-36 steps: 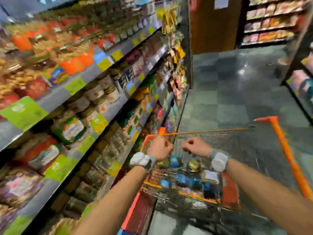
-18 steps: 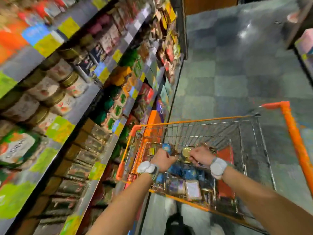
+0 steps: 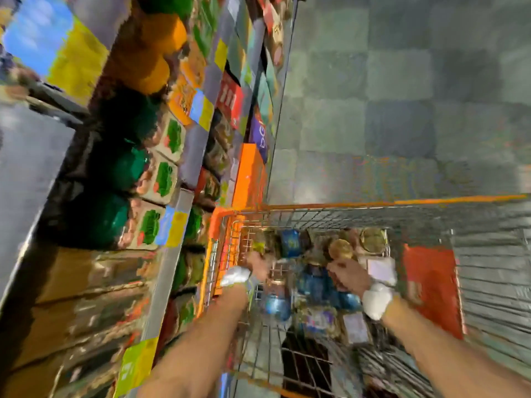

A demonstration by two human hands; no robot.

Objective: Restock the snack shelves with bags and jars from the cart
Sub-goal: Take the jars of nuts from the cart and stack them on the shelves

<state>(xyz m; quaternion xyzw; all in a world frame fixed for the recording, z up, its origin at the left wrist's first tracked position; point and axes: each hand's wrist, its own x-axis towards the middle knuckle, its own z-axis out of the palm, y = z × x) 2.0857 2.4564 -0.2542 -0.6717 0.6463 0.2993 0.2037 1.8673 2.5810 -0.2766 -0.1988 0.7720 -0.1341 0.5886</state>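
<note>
The step in hand looked to be the pick from the cart: both hands were down among the stock, and nothing was lifted clear. A gold-lidded jar (image 3: 340, 249) stood near the middle of the load, lower centre of the frame, with a second jar (image 3: 372, 239) just to its upper right and a blue bag (image 3: 290, 243) to its left. The right hand (image 3: 346, 275) lay just below the gold-lidded jar, its fingers reaching toward it. Blur hid whether they had closed on the jar or only touched it, so I cannot tell. The left hand (image 3: 258, 264) was at the left end of the basket, close to the wire wall. Whether its fingers held anything could not be made out either.

The cart (image 3: 373, 203), wire with an orange rim, held a mixed heap: jars, blue bags, small pale packets toward the near end and a large red pack (image 3: 428, 285) against its right side. It was well filled, so the task seemed far from finished.

The shelves (image 3: 172, 254) ran up the left of the frame, just beside the cart, carrying green-lidded jars (image 3: 126, 168) at mid-left and orange-lidded jars (image 3: 155, 50) above them. The next move would call for a sure grip on one item, a lift over the rim, and a turn left to a matching shelf row. Grey tiled floor (image 3: 402, 96) filled the upper right.
</note>
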